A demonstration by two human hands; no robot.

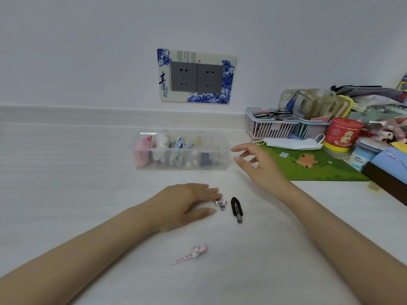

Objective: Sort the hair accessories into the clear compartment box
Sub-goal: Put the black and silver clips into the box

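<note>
A clear compartment box [222,160] stands at the back of the white tabletop with several hair accessories in its compartments. Three clips lie loose in front of it: a small silver sparkly clip [221,203], a black clip [236,209] and a pink clip with a white cat figure [193,253]. My left hand [187,203] lies low over the table, fingertips touching the silver clip, thumb apart below it. My right hand [255,161] hovers with fingers spread just right of the box, holding nothing.
A green mat [319,170] lies to the right with a white face mask [293,143] at its back edge. Behind stand pink and blue baskets [271,128], a red can [342,134] and a cluttered pile. A wall socket [196,77] sits above the box.
</note>
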